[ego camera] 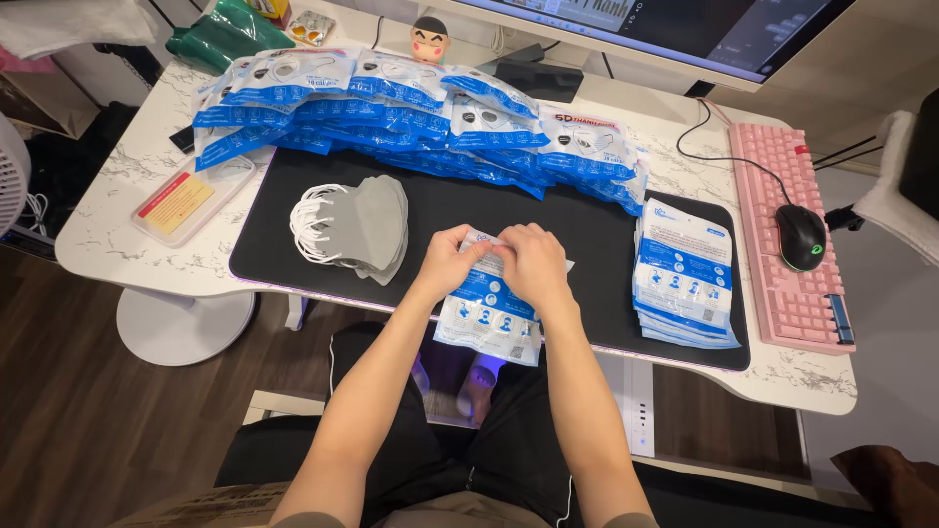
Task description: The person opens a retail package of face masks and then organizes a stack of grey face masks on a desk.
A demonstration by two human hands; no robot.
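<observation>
A flat blue-and-white plastic pouch lies on the black desk mat near the front edge. My left hand and my right hand both pinch its top edge, fingers closed on the opening. To the left of my hands sits a stack of grey face masks with white ear loops. On the right of the mat is a pile of flat empty pouches.
A long row of filled blue mask packs spans the back of the mat. A pink keyboard carries a black mouse. A clear plastic box, a green bag, a monitor and a small figurine stand around.
</observation>
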